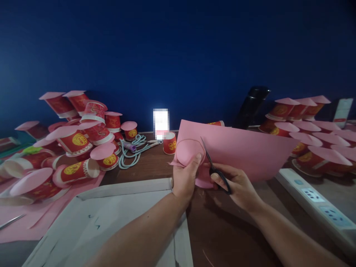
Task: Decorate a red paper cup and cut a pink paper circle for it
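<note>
A large sheet of pink paper (244, 150) is held up above the brown table, with a dark circle outline drawn near its left end. My left hand (186, 176) grips the sheet at that circle, thumb lying on the front and the other fingers hidden behind. In my right hand (236, 183) is a pair of black-handled scissors (211, 165). Their blades point up and left, at the paper just right of the circle's edge. Part of the blades seems hidden by the paper. Behind the sheet's left end stands a red paper cup (169, 144).
Red cups topped with pink discs crowd the left (73, 141) and right (322, 157). A power strip (314, 196) lies right. A white box lid (119, 207) is at front left. A cable (130, 155), glowing phone (161, 122) and black flask (253, 105) stand near the wall.
</note>
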